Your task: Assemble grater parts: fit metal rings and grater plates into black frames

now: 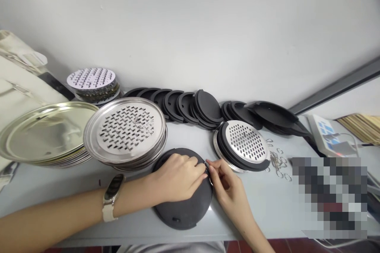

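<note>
A round black disc (184, 211) lies flat on the grey table (261, 215), directly under the left hand (181, 176), whose fingers are curled in tightly near its right rim; whether they grip anything cannot be told. At that rim the right hand (222, 178) has thumb and forefinger pinched narrow on a small metal ring (211, 181), mostly hidden by the fingers.

Just beyond the right fingers stands a stack whose top black piece (228, 152) cups a perforated metal disc (246, 142) inside its raised edge. Loose rings (280, 174) lie scattered to the right of that stack. Beyond both hands, shallow black rimmed discs (209, 104) lean overlapped along the wall (190, 27). Left of the left fingers sits a pile of silver grater plates (127, 130); farther left, shiny shallow trays (50, 132) nest one in another, and behind them rises a pile of white-topped graters (91, 78).
</note>
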`<act>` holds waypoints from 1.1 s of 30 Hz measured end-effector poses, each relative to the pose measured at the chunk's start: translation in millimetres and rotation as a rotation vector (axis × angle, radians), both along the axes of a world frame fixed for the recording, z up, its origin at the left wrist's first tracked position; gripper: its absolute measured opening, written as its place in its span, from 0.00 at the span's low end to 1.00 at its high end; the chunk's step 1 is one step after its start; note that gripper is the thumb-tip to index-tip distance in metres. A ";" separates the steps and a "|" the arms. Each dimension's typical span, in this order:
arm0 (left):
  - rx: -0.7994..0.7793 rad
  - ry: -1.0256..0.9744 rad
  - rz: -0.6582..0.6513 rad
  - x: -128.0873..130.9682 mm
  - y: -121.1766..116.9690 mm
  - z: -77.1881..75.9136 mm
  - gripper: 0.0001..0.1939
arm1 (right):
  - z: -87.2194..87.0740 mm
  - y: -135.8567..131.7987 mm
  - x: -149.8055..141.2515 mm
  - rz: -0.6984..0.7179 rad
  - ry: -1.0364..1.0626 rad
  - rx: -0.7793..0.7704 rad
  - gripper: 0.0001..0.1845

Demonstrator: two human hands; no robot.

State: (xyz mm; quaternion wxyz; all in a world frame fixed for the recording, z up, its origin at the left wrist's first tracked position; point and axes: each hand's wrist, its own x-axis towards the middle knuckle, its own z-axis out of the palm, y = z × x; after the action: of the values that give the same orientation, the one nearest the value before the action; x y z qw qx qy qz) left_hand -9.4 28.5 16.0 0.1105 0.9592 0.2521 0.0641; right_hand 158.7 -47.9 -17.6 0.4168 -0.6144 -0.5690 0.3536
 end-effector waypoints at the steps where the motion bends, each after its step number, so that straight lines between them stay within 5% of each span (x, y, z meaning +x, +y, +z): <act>1: -0.004 0.000 0.003 0.0 -0.2 0.2 0.13 | -0.2 -0.3 0.2 0.001 0.004 -0.003 0.10; 33: -0.069 -0.059 0.052 2.1 -2.9 0.1 0.13 | 4.3 1.9 2.7 0.049 0.108 -0.045 0.11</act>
State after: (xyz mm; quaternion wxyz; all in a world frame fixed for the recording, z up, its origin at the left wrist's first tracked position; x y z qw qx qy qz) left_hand -7.4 25.6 16.2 0.1493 0.9457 0.2755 0.0864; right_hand 161.4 -46.0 -13.3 0.4244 -0.5895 -0.5524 0.4090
